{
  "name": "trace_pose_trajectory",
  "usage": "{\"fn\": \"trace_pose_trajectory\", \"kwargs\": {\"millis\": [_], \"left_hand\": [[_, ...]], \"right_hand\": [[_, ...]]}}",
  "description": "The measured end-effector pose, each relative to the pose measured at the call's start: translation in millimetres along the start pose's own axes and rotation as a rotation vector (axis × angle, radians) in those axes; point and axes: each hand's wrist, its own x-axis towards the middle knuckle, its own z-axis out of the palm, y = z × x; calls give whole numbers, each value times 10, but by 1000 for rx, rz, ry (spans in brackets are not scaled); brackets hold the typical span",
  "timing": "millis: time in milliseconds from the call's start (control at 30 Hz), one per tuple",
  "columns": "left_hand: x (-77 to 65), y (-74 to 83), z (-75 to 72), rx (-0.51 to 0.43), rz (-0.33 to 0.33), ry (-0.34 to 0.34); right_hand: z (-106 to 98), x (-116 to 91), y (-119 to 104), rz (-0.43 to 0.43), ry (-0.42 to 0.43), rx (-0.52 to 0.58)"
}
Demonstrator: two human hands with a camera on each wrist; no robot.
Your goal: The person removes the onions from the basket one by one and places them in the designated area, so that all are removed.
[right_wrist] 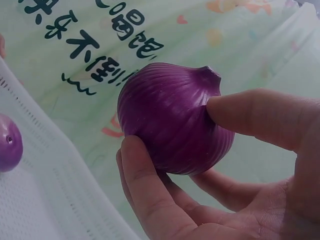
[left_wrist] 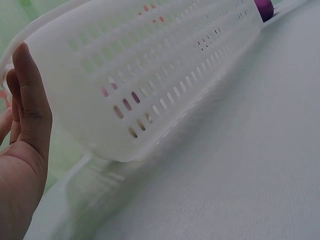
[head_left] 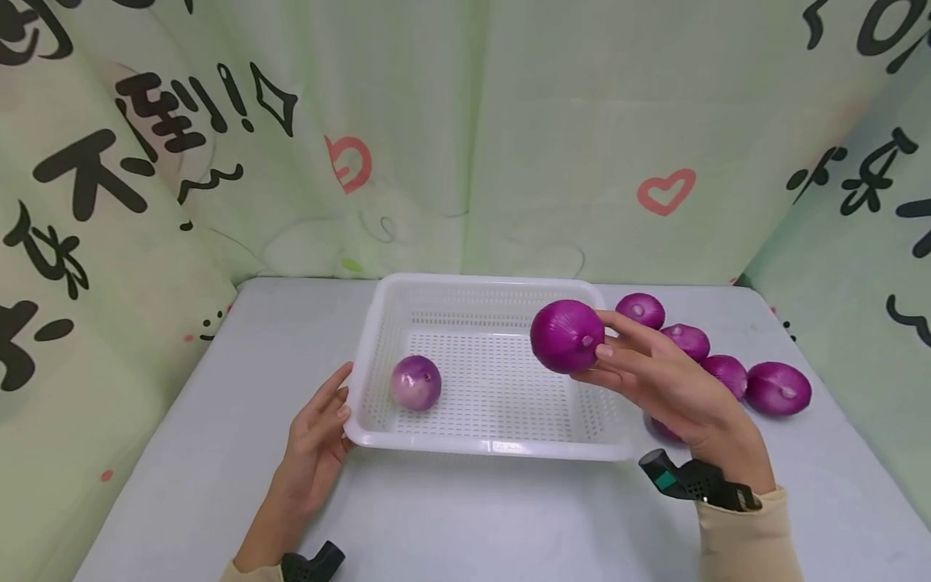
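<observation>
My right hand holds a purple-red onion above the right side of a white perforated plastic basket. In the right wrist view, thumb and fingertips pinch the onion from opposite sides, its dry neck pointing up. Inside the basket, toward the left, sits a paler purple onion. At the basket's left end is my left hand, fingertips against the rim. The left wrist view shows these fingers fairly straight along the outer wall, reaching up to the lip.
Several more purple onions lie on the white table to the right of the basket, one partly hidden under my right hand. A pale green curtain with black lettering and red hearts encloses the back and sides.
</observation>
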Motion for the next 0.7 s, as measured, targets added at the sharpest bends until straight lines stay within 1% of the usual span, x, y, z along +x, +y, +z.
{"fn": "trace_pose_trajectory", "kwargs": {"millis": [133, 233, 333, 400, 600, 700], "left_hand": [[-1, -1, -2, 1, -3, 1], [-1, -3, -1, -5, 2, -7], [4, -6, -1, -10, 9, -12], [7, -9, -5, -5, 12, -10], [14, -23, -32, -3, -5, 7], [13, -23, -36, -3, -10, 10]], "right_hand": [[-183, -129, 35, -25, -17, 51], [-334, -224, 46, -51, -20, 65], [-474, -299, 50, -105, -25, 82], [-560, -348, 52, -122, -7, 92], [-800, -491, 62, -153, 63, 237], [-898, -541, 82, -174, 87, 280]]}}
